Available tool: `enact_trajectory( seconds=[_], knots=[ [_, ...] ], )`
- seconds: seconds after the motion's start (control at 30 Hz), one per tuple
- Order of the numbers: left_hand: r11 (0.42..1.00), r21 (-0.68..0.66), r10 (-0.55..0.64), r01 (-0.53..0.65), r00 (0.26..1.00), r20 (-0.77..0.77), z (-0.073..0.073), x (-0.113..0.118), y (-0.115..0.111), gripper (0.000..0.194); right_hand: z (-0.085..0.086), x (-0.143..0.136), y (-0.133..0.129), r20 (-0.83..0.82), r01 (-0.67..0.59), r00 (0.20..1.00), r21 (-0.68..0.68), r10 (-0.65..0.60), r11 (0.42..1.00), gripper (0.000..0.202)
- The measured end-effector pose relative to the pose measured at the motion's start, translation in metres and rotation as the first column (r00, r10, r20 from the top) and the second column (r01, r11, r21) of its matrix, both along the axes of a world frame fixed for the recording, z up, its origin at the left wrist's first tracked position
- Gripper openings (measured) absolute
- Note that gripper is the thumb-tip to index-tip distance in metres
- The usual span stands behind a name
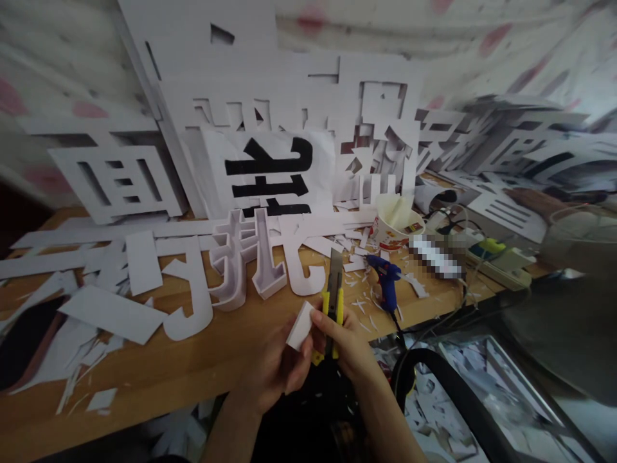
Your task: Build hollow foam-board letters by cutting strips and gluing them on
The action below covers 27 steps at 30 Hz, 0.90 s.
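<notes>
My left hand [283,363] is closed on a small white foam board piece [301,326], held just past the front edge of the table. Beside it, my right hand [351,341] grips a yellow and black utility knife [333,302], its blade pointing up and away from me. The right thumb touches the upper corner of the white piece. Just beyond the hands, hollow white letter shells [231,263] stand on the table next to a flat white hook-shaped cutout [303,257]. Another curved white cutout [193,302] lies to the left.
A blue hot glue gun [385,280] lies right of the hands, near a paper cup [393,222] and a power strip [506,270]. White scraps litter the wooden table [193,373]. Cut-out white boards [178,58] lean at the back. A dark curved armrest [443,379] is lower right.
</notes>
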<state>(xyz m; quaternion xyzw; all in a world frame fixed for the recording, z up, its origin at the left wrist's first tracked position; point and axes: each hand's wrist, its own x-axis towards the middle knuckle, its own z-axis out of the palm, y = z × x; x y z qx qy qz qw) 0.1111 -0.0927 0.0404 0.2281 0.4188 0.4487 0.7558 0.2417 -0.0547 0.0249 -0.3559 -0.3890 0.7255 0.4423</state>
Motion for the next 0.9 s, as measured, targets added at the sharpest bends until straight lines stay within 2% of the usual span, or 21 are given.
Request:
enact_trajectory(
  seconds=[0.07,0.13,0.2,0.27,0.3,0.43,0.53,0.67,0.9],
  knots=[
    [1.0,0.018,-0.025,0.023,0.995,0.096,0.004,0.003,-0.001,0.058,0.0,0.001,0.002,0.034,0.032,0.999,0.047,-0.034,0.998,0.036],
    [0.999,0.044,0.017,-0.024,0.989,0.15,0.008,0.003,-0.002,0.06,0.002,0.004,0.005,0.129,0.118,0.981,0.182,-0.143,0.976,0.032],
    [0.984,0.068,0.162,-0.167,0.984,0.078,0.009,0.003,-0.002,0.06,0.005,0.01,0.006,0.267,0.189,0.912,0.403,-0.313,0.895,0.024],
    [0.946,0.109,0.312,-0.305,0.948,-0.056,0.008,0.003,-0.004,0.059,0.008,0.016,0.006,0.355,0.17,0.819,0.601,-0.452,0.781,0.017],
    [0.926,0.134,0.369,-0.354,0.922,-0.114,0.007,0.004,-0.005,0.059,0.008,0.018,0.004,0.382,0.143,0.789,0.647,-0.481,0.749,0.015],
    [0.871,0.198,0.487,-0.449,0.842,-0.231,0.002,0.011,-0.007,0.063,0.002,0.017,-0.005,0.471,0.063,0.741,0.662,-0.48,0.747,0.01],
    [0.842,0.202,0.539,-0.501,0.802,-0.256,-0.001,0.017,-0.005,0.064,-0.001,0.014,-0.008,0.502,-0.004,0.7,0.715,-0.508,0.7,0.03],
    [0.855,0.21,0.513,-0.474,0.832,-0.214,0.002,0.023,0.001,0.063,0.001,0.014,-0.006,0.485,-0.059,0.705,0.767,-0.518,0.639,0.062],
    [0.895,0.207,0.432,-0.396,0.885,-0.174,0.016,0.026,-0.001,0.061,0.007,0.014,-0.004,0.518,-0.124,0.662,0.788,-0.541,0.603,0.07]
  ],
)
